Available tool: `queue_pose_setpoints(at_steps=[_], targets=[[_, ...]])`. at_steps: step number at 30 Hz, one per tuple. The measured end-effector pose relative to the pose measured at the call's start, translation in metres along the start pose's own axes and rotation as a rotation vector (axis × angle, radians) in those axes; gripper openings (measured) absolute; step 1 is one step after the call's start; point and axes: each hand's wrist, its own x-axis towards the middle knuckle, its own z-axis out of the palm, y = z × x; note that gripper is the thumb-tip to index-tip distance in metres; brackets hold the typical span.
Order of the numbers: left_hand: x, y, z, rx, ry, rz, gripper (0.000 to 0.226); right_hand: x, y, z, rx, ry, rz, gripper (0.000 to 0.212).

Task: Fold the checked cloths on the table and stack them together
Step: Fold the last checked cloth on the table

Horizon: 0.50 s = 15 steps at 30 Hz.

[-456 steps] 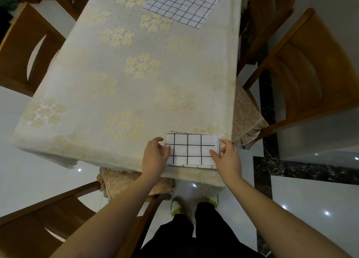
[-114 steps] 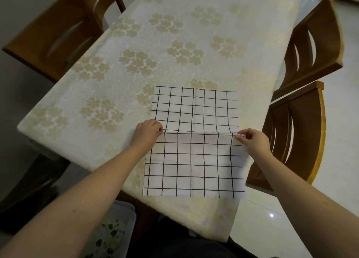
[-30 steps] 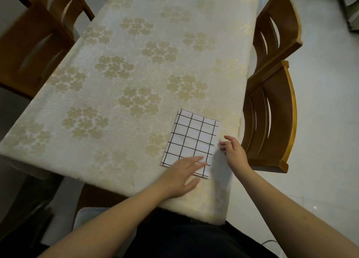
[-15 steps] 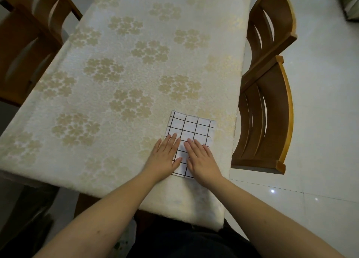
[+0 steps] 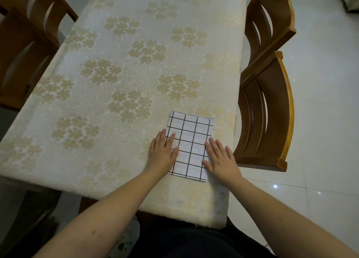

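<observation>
A white cloth with a black check (image 5: 191,141) lies folded into a small rectangle near the front right corner of the table (image 5: 120,79). My left hand (image 5: 162,152) rests flat on the cloth's left edge, fingers spread. My right hand (image 5: 220,158) lies flat on the cloth's right edge, fingers spread too. Neither hand grips anything. Only this one checked cloth is in view.
The table wears a cream cloth with gold flower clusters. Two wooden chairs (image 5: 266,110) stand close along the right side, and more wooden chairs (image 5: 25,44) on the left. The table's front edge runs just in front of my body.
My hands, side by side on the cloth's near half half a second ago, have slid apart to its left and right edges. The cloth lies in the same spot.
</observation>
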Motion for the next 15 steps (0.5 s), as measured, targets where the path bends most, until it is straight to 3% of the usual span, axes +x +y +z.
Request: queue_pose_setpoints(at_steps=[3, 6, 12, 15], targets=[[0.021, 0.013, -0.022, -0.446, 0.150, -0.171, 0.047, 0.000, -0.001, -0.002, 0.016, -0.020, 0.001, 0.068], [0.044, 0.022, -0.045, -0.841, 0.131, -0.453, 0.046, 0.001, 0.000, -0.005, 0.034, -0.033, -0.002, 0.069], [0.082, 0.009, -0.074, -0.901, -0.198, -0.622, 0.049, 0.003, 0.001, -0.006, 0.054, -0.047, -0.009, 0.072], [0.086, 0.009, -0.084, -0.838, -0.218, -0.566, 0.036, 0.003, 0.002, -0.009, 0.074, -0.043, -0.008, 0.075]])
